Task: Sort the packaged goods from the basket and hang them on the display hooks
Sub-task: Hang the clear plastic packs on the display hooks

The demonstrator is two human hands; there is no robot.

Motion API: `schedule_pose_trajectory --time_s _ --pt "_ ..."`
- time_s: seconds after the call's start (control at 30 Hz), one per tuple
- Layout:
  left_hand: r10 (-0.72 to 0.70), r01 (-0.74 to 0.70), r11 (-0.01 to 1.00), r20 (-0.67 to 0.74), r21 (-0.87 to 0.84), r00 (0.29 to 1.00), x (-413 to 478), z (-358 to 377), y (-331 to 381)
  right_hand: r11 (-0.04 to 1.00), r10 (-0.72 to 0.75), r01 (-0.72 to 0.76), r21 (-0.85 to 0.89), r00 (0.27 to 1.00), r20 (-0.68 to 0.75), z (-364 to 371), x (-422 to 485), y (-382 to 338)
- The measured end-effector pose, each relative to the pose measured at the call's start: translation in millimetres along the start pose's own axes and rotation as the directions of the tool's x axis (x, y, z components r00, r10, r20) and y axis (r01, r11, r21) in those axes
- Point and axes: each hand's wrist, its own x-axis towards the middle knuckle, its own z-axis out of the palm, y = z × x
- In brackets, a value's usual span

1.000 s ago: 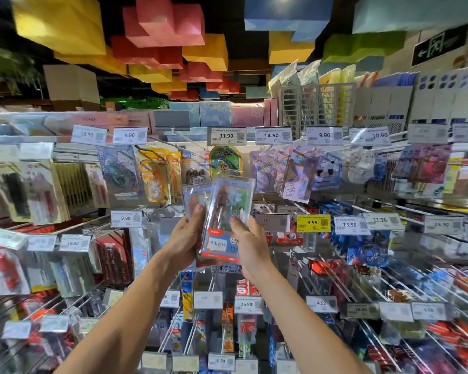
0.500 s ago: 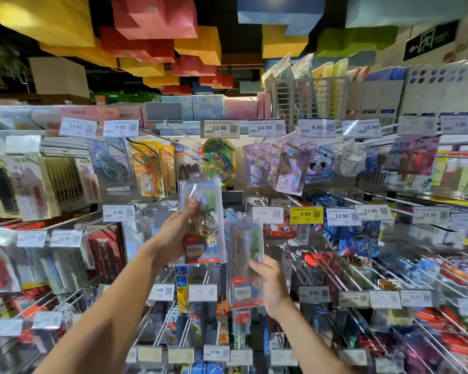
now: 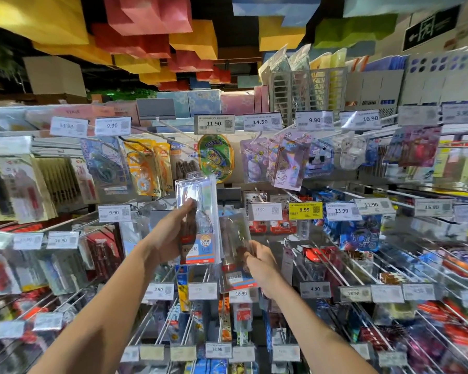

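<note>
My left hand (image 3: pixel 168 238) grips a clear blister pack (image 3: pixel 200 211) upright, thumb across its front, raised before the middle of the rack. My right hand (image 3: pixel 260 261) pinches a second blister pack (image 3: pixel 234 255) by its right edge, lower and just right of the first. Display hooks (image 3: pixel 145 323) with price tags (image 3: pixel 305 210) jut out around them.

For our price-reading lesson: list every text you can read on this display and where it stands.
"9.90": top-left tag
"11.90": top-centre tag
"14.50": purple-pack tag
"9.90": top-right tag
"10.90": far-right tag
"30m": yellow tape pack
"9.90": middle-left tag
"9.99": yellow tag
"13.90": blue-pack tag
"11.90": middle-right tag
"16.90": far-left tag
"2.90": lower-left tag
"16.90": lower-centre tag
"4.90": lower-right tag
"18.90": bottom tag
Too blurred: upper held pack, lower held pack, remaining tags.
</note>
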Motion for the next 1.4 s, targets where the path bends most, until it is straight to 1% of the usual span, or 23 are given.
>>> schedule_pose_trajectory --time_s 0.1,0.17,0.23,0.37,0.47,0.53,0.6,0.67,0.73,0.83,0.87,0.93,0.97,1.0,1.07,1.1,1.13,1.2,1.23,1.3,1.33,1.4 --pt "0.011 -0.011 1.0 0.0 -0.018 1.0 -1.1 2.4 0.5 1.0 0.026 -0.025 -0.015 1.0 0.01 5.4 8.1 2.4" --pt "0.009 -0.009 1.0 -0.006 -0.003 1.0 -0.5 1.2 -0.1 0.999 0.037 -0.037 0.014 0.999 0.022 6.5 9.8 4.0" --pt "0.003 -0.003 1.0 -0.011 -0.023 1.0 1.8 -1.6 -1.8 0.998 0.042 -0.044 0.043 0.998 0.052 6.9 9.8 4.9" --pt "0.005 -0.005 1.0 -0.007 -0.026 1.0 2.2 -2.8 -3.3 0.999 0.051 -0.051 0.003 0.997 0.053 12.6 12.6 10.8" --pt "0.003 -0.003 1.0 -0.006 0.005 1.0 7.9 -7.5 -4.7 0.998 0.062 -0.062 -0.003 0.997 0.045 17.7 13.0 18.5" --pt "0.008 -0.008 1.0 -0.022 0.016 1.0 13.4 -10.5 -7.6 0.998 0.051 -0.053 0.036 0.997 0.059 20.4 11.7 20.7" --pt "0.017 -0.017 0.999 -0.014 0.028 1.0 15.4 -11.7 -9.1 0.993 0.068 -0.076 0.093 0.994 0.087 21.4 11.6 20.2" --pt "0.022 -0.021 0.999 -0.007 0.049 1.0 18.8 -14.3 -11.3 0.986 0.083 -0.093 0.139 0.994 0.073 21.6 14.9 19.7" --pt "0.023 -0.022 0.998 -0.005 0.052 1.0 22.2 -18.3 -11.5 0.979 0.13 -0.135 0.153 0.991 0.039 22.8 21.3 18.8" --pt "0.024 -0.024 1.0 0.026 0.006 0.999 28.3 -24.7 -14.4 0.946 0.279 -0.271 0.178 0.96 -0.017 27.1 40.5 15.7" --pt "0.024 -0.025 1.0 0.027 0.008 0.999 26.7 -23.9 -13.7 0.944 0.308 -0.302 0.131 0.951 -0.03 29.5 48.4 14.3" --pt "0.03 -0.03 0.999 0.024 0.029 0.999 25.6 -23.2 -13.0 0.951 0.274 -0.279 -0.134 0.96 -0.052 32.1 63.7 11.2" --pt "0.033 -0.034 0.999 0.022 0.036 0.999 27.0 -24.0 -14.4 0.925 0.261 -0.266 -0.27 0.964 -0.053 33.5 70.2 10.2" --pt "0.036 -0.037 0.999 0.016 0.036 0.999 26.6 -23.4 -14.8 0.893 0.255 -0.255 -0.372 0.966 -0.05 34.0 75.2 11.1" --pt "0.038 -0.038 0.999 0.021 0.01 0.999 29.5 -27.7 -17.4 0.863 0.271 -0.246 -0.442 0.963 -0.008 33.9 79.6 14.7" --pt "0.04 -0.04 0.999 0.021 0.003 0.999 29.6 -28.1 -18.7 0.868 0.282 -0.254 -0.426 0.959 0.001 32.4 80.4 17.4" --pt "0.039 -0.039 0.999 0.038 -0.009 0.999 30.0 -28.4 -19.2 0.871 0.282 -0.265 -0.415 0.959 -0.019 30.1 77.6 17.4" --pt "0.066 -0.064 0.998 0.066 -0.028 0.996 30.7 -26.0 -19.6 0.88 0.241 -0.266 -0.395 0.964 -0.112 26.1 69.9 18.6" --pt "0.085 -0.083 0.996 0.078 -0.035 0.993 31.6 -25.5 -21.0 0.888 0.189 -0.244 -0.391 0.966 -0.174 24.6 62.7 16.0" --pt "0.113 -0.109 0.993 0.103 -0.042 0.988 32.7 -25.2 -23.2 0.939 0.044 -0.129 -0.319 0.964 -0.261 26.0 43.5 3.5" --pt "0.126 -0.122 0.992 0.107 -0.046 0.986 33.1 -24.5 -24.3 0.967 -0.016 -0.062 -0.248 0.954 -0.299 28.0 33.5 -5.4" --pt "0.152 -0.15 0.988 0.108 -0.03 0.982 34.1 -25.4 -26.3 0.979 -0.161 0.102 -0.176 0.916 -0.366 33.6 16.5 -26.8"
